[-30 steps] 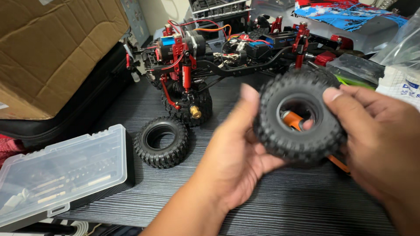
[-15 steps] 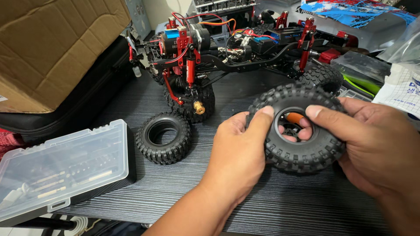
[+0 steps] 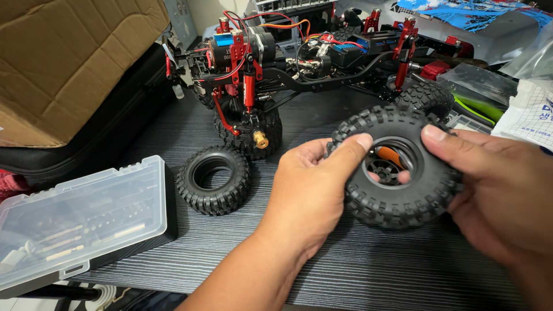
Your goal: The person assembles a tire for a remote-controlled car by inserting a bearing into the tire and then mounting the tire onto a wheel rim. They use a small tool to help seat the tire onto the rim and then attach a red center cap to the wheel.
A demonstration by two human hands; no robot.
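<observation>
We hold a knobby black tyre [image 3: 397,167] upright between both hands above the dark grey table [image 3: 368,270]. Our left hand [image 3: 314,184] clasps its left side, thumb pressed on the sidewall by the bead; our right hand [image 3: 501,184] grips the right side, thumb laid over the upper tread. Both hands are closed on the tyre, which sits between the palms with its open centre facing us. Through that opening we see a dark wheel [image 3: 383,168] and a sliver of something orange behind it.

A second tyre [image 3: 214,179], bare of any wheel, lies flat on the table just left of our left hand. Behind it stands a model crawler chassis [image 3: 299,63], red and black with orange wires, one front tyre fitted and a brass hub showing.

At lower left rests a clear plastic case [image 3: 80,222] with a black base, small metal parts dimly visible inside. Above it, at upper left, a brown cardboard box [image 3: 69,57] sits on a black bag [image 3: 103,135]. At far right lies a white packet [image 3: 533,118] with blue print, beside clear plastic bags [image 3: 484,83], one showing something green. A blue-patterned grey body shell [image 3: 466,23] lies along the top right.
</observation>
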